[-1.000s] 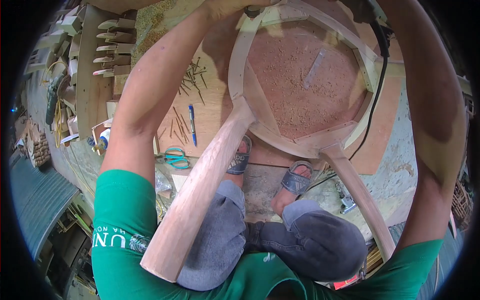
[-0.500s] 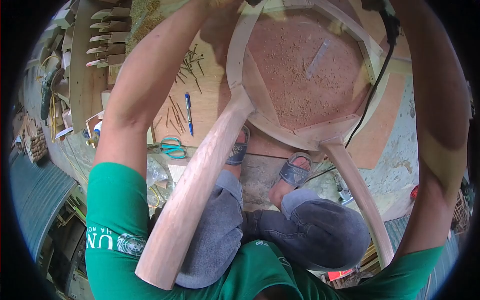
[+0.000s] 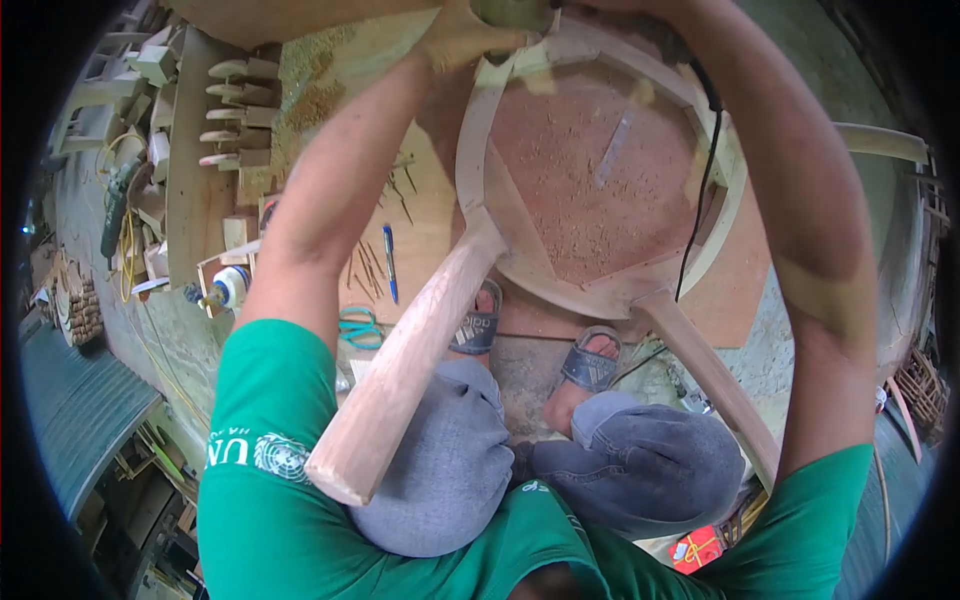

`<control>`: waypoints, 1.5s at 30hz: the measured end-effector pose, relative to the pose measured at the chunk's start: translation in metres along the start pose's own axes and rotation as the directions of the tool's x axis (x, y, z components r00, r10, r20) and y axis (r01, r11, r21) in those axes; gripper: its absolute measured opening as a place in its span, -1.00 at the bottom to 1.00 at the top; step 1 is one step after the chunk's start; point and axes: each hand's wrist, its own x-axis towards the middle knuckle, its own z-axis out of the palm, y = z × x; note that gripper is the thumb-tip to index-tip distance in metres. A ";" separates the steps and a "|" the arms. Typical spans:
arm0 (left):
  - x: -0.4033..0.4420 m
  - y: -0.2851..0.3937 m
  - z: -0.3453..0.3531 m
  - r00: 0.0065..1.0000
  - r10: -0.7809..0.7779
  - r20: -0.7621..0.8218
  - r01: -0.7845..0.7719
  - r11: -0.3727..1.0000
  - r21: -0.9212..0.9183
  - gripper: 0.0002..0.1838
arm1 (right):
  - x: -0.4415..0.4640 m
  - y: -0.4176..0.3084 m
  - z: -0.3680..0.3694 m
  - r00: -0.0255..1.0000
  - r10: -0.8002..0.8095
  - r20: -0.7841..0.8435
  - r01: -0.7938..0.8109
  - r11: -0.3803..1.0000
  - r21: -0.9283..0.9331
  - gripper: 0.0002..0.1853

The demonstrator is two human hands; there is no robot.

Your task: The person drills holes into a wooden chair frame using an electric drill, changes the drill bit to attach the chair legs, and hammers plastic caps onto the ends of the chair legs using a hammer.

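Note:
A round wooden frame (image 3: 473, 150) made of joined curved segments lies on a board, with legs attached to it. One thick leg (image 3: 405, 375) slants towards me over my knee; another leg (image 3: 712, 372) runs down at the right. At the top edge, my left hand (image 3: 470, 38) is closed round a dull green, rounded tool body (image 3: 516, 12) beside the frame's far rim. My right hand (image 3: 640, 6) is largely cut off by the top edge, its fingers hidden. A black power cord (image 3: 706, 165) hangs from near the right wrist across the frame.
Loose screws (image 3: 368, 268), a blue pen (image 3: 389, 262) and teal-handled scissors (image 3: 360, 328) lie on the board at left. Farther left are a glue bottle (image 3: 228, 287), stacked wooden pieces (image 3: 240, 115) and a green power tool (image 3: 115, 215). My sandalled feet are below the frame.
Both forearms have swung inward, with the right hand moving left along the top. The green tool body has come into view. The frame and legs appear slightly shifted as the view moved.

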 end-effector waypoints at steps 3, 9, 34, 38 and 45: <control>0.009 -0.035 -0.004 0.985 0.170 -0.016 -0.171 0.978 -0.117 -0.13 | 0.000 0.002 -0.001 0.997 0.076 0.021 -0.078 0.993 0.091 -0.49; 0.015 -0.035 -0.005 0.974 0.215 -0.069 -0.219 0.975 -0.045 -0.18 | 0.000 0.008 -0.012 0.989 -0.013 0.149 0.005 0.998 0.059 -0.56; -0.049 0.028 0.021 0.991 0.073 -0.116 -0.077 0.997 -0.027 -0.24 | -0.057 -0.039 -0.004 0.999 -0.004 0.032 0.004 1.000 0.008 -0.45; -0.052 0.025 0.021 0.990 0.090 -0.108 -0.103 0.987 -0.124 -0.20 | -0.043 -0.016 0.021 0.985 -0.091 -0.144 0.075 0.991 -0.112 -0.45; -0.064 0.005 0.024 0.950 0.269 -0.155 -0.273 0.962 0.001 -0.21 | -0.030 -0.014 0.041 0.988 -0.141 -0.071 0.129 0.980 -0.152 -0.39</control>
